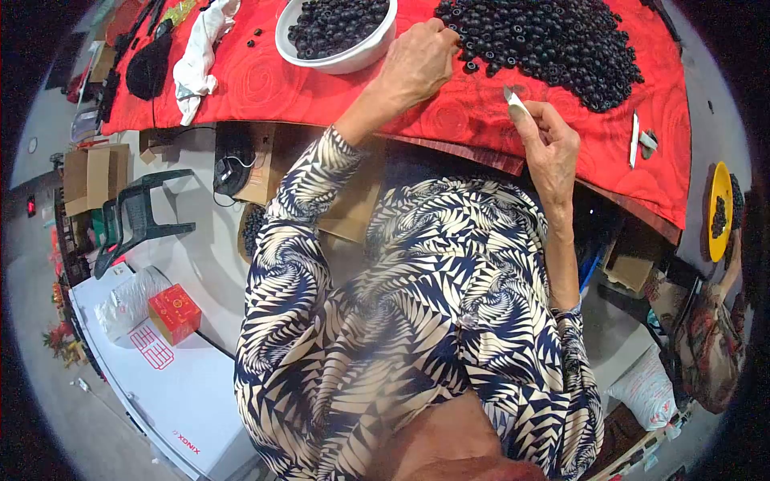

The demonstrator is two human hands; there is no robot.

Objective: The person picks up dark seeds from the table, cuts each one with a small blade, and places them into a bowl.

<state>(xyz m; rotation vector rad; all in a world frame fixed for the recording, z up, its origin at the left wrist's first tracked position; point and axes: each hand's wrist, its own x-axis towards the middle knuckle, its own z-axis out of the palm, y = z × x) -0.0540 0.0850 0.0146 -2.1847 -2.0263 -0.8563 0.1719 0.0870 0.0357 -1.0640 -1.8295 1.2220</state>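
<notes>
My left hand [419, 62] is closed at the left edge of a large heap of black beads [553, 48] on the red cloth [249, 88]. Its fingertips are pinched together, and whatever lies between them is hidden. Just below the heap, my right hand [552, 144] grips a small white strip with a dark tip [515, 101], perhaps a small blade, between thumb and fingers. A white bowl [345, 60] holding more black beads stands left of my left hand.
A white cloth [198, 60] and a black cap-like item [150, 68] lie at the table's left. A thin white stick [634, 139] rests at the right. Another person's hand [731, 276] is near a yellow tray [720, 212]. A dark plastic stool [144, 212] stands left.
</notes>
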